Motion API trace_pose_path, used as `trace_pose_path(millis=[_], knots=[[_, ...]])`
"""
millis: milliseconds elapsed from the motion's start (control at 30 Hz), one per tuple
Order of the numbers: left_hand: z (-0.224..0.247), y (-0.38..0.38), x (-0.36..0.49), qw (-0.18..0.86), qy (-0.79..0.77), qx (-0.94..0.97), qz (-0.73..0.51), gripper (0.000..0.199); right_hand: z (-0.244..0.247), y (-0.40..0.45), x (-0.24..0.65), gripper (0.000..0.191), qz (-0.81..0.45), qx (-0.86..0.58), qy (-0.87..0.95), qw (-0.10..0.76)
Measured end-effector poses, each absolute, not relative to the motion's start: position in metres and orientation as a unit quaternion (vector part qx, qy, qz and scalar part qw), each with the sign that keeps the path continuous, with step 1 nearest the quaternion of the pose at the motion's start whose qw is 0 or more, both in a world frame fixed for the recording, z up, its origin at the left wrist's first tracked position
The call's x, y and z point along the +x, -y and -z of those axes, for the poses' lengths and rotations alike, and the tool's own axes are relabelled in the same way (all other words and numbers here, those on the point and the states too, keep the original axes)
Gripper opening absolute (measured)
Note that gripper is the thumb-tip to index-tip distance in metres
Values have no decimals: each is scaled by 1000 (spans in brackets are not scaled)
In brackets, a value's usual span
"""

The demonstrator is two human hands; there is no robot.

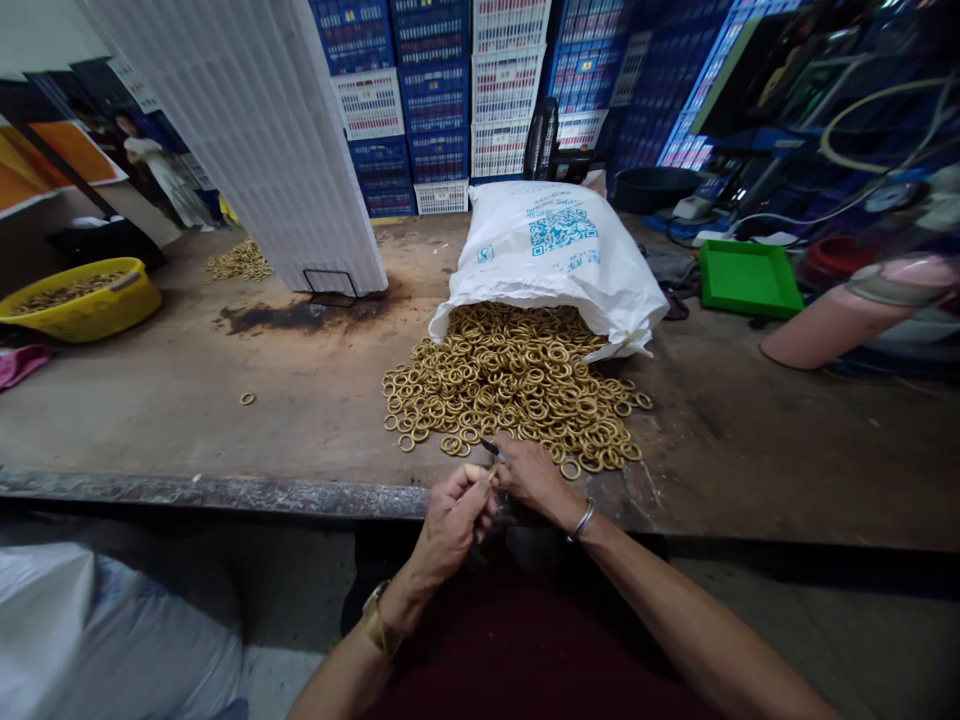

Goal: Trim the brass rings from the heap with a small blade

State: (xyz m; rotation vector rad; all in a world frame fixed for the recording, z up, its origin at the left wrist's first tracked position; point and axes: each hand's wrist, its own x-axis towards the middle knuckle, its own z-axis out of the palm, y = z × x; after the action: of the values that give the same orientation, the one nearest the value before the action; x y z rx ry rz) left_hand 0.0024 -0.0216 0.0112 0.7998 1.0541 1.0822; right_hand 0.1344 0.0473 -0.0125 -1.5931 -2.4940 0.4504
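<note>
Hands (455, 515) near white sack (555, 245) of gold rings (517, 380)

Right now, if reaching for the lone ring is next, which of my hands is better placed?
Probably your left hand: it's nearer the lone ring, though seemingly pinching a golden piece. Your right hand is farther and holds a dark-tipped tool.

Ring pile (517, 385) + sack (487, 225) block way fwd, room L/R.

Left fingers (471, 494) pinching gold ring (492, 474); right fingers (513, 452), dark-tipped tool (490, 447); ring heap (517, 390) at sack (555, 240) mouth.
</note>
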Motion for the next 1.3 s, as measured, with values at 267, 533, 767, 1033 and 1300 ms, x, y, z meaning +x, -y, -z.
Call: trace_pose_path(millis=[267, 533, 767, 1033, 1300], knots=[[6, 16, -7, 731, -391, 179, -529, 27, 14, -59, 123, 28, -91, -598, 792, 83], [9, 14, -15, 775, -328, 125, -526, 21, 14, -65, 123, 20, -105, -599, 789, 89], [11, 9, -13, 750, -366, 111, -539, 19, 13, -55, 128, 8, -361, -504, 722, 308], [9, 9, -2, 687, -429, 211, -548, 30, 2, -36, 120, 16, -575, -468, 580, 337], [9, 10, -2, 581, -548, 339, -497, 34, 7, -41, 121, 22, -529, -484, 628, 302]])
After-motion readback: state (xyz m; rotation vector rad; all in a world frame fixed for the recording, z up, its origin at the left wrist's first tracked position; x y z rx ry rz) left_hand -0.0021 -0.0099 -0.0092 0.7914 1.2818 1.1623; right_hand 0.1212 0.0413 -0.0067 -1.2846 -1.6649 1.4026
